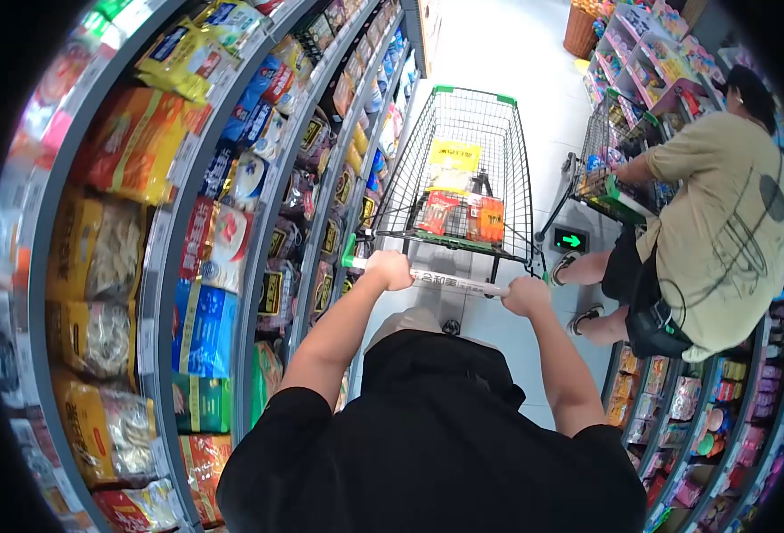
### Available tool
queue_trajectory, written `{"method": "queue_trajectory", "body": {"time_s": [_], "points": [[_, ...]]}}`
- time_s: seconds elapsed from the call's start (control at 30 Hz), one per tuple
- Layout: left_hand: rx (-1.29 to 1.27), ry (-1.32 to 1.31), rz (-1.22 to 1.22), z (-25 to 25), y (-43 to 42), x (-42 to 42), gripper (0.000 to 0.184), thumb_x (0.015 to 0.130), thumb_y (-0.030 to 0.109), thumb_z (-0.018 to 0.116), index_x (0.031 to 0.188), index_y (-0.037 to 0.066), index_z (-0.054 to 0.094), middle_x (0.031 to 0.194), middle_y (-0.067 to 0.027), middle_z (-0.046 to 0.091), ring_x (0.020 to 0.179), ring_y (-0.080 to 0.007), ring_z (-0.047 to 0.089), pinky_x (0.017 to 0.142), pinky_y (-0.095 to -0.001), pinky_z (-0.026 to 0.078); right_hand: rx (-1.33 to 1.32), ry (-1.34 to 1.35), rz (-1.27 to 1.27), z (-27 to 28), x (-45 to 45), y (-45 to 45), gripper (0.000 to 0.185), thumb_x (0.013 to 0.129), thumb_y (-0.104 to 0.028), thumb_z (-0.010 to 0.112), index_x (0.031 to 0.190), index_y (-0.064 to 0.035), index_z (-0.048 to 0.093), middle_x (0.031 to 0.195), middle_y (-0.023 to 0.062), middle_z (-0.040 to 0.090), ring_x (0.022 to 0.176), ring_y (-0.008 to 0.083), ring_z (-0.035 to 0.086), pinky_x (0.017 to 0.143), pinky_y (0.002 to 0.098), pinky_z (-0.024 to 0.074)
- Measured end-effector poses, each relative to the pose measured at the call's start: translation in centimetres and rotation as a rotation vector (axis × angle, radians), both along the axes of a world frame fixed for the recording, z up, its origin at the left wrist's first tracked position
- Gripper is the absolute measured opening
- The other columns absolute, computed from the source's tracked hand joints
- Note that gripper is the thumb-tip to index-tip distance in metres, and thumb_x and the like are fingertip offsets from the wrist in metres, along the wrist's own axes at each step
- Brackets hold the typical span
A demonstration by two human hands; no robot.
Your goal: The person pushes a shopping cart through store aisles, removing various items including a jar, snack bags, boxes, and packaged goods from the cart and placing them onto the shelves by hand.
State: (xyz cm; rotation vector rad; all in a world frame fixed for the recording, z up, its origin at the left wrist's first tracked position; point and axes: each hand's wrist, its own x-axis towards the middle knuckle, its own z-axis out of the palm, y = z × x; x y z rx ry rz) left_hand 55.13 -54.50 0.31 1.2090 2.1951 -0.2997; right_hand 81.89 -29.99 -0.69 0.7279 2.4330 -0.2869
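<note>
Both hands grip the pale handle bar of a wire shopping cart. My left hand is wrapped round the bar near its green left end. Near the right end, my right hand is closed round the same bar. Inside the cart lie a yellow packet, a red packet and an orange-red packet, grouped toward the handle side.
Shelves of packaged food run close along the left. At the right, a person in a tan shirt leans over another cart. Behind them stand sweet shelves. A wicker basket is farther ahead.
</note>
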Motion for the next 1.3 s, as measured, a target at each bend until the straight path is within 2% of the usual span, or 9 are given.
{"method": "queue_trajectory", "body": {"time_s": [0.17,0.23,0.37,0.53,0.87,0.93,1.0,1.1,1.3], "points": [[0.013,0.010,-0.033,-1.0,-7.2,6.5,0.046,0.094,0.048,0.065,0.112,0.011,0.085,0.118,-0.0189,0.081,0.113,-0.0354,0.077,0.097,-0.0490,0.061,0.009,0.010,0.003,0.0,7.1,-7.7,0.042,0.089,-0.042,0.063,0.106,-0.0111,0.086,0.110,0.0165,0.082,0.104,0.0362,0.079,0.094,0.0484,0.0624],[0.040,0.047,-0.049,-1.9,-10.4,8.7,0.045,0.098,0.049,0.060,0.109,0.014,0.085,0.111,-0.0166,0.082,0.108,-0.0358,0.078,0.096,-0.0497,0.061,0.023,0.031,-0.043,0.2,9.6,-11.0,0.041,0.088,-0.041,0.064,0.104,-0.0106,0.086,0.108,0.0166,0.082,0.103,0.0357,0.079,0.094,0.0481,0.0626],[0.074,0.047,-0.055,-2.3,-16.6,13.9,0.044,0.098,0.049,0.061,0.109,0.013,0.085,0.111,-0.0173,0.082,0.108,-0.0359,0.078,0.096,-0.0494,0.061,0.022,0.024,-0.069,-0.5,14.9,-17.1,0.042,0.089,-0.045,0.069,0.105,-0.0104,0.086,0.107,0.0164,0.082,0.103,0.0345,0.080,0.092,0.0468,0.0636],[0.038,0.016,-0.065,-1.9,-24.7,20.5,0.048,0.095,0.047,0.068,0.108,0.005,0.084,0.114,-0.0207,0.081,0.109,-0.0371,0.078,0.096,-0.0473,0.061,0.012,-0.008,-0.084,0.0,22.2,-26.5,0.039,0.088,-0.042,0.067,0.104,-0.0129,0.086,0.107,0.0162,0.082,0.102,0.0348,0.079,0.093,0.0470,0.0633],[0.120,0.016,0.027,-1.0,-41.0,35.4,0.045,0.093,0.048,0.071,0.104,0.007,0.085,0.108,-0.0199,0.082,0.104,-0.0372,0.079,0.091,-0.0491,0.063,0.019,-0.033,-0.046,-0.5,37.1,-41.7,0.039,0.087,-0.043,0.066,0.107,-0.0155,0.086,0.111,0.0164,0.082,0.108,0.0361,0.078,0.097,0.0489,0.0620],[0.105,-0.027,-0.054,-0.2,-43.9,38.3,0.042,0.091,0.045,0.071,0.101,0.007,0.086,0.105,-0.0191,0.082,0.101,-0.0368,0.080,0.090,-0.0489,0.063,0.031,-0.049,-0.006,-0.5,39.4,-44.5,0.039,0.088,-0.043,0.066,0.107,-0.0164,0.086,0.112,0.0161,0.082,0.108,0.0357,0.078,0.098,0.0490,0.0619],[0.121,-0.023,-0.035,-0.8,-47.0,41.6,0.041,0.090,0.044,0.071,0.101,0.007,0.086,0.105,-0.0187,0.082,0.101,-0.0366,0.080,0.089,-0.0489,0.063,-0.004,-0.084,-0.073,-0.5,42.3,-47.2,0.039,0.089,-0.045,0.066,0.109,-0.0185,0.086,0.114,0.0152,0.082,0.110,0.0350,0.077,0.099,0.0487,0.0615],[0.140,0.007,-0.019,0.2,-50.4,45.7,0.039,0.089,0.041,0.071,0.101,0.007,0.086,0.104,-0.0184,0.082,0.099,-0.0364,0.080,0.089,-0.0489,0.063,0.019,-0.035,0.002,-1.3,46.8,-50.0,0.039,0.089,-0.045,0.065,0.110,-0.0198,0.087,0.113,0.0145,0.082,0.108,0.0356,0.078,0.098,0.0487,0.0618],[0.147,0.008,-0.036,-1.9,-57.3,52.9,0.040,0.090,0.044,0.070,0.101,0.009,0.086,0.105,-0.0184,0.082,0.101,-0.0370,0.079,0.090,-0.0483,0.063,0.007,0.007,-0.040,-1.5,54.0,-56.9,0.038,0.088,-0.041,0.064,0.108,-0.0187,0.087,0.110,0.0174,0.082,0.105,0.0371,0.078,0.097,0.0484,0.0625]]}}
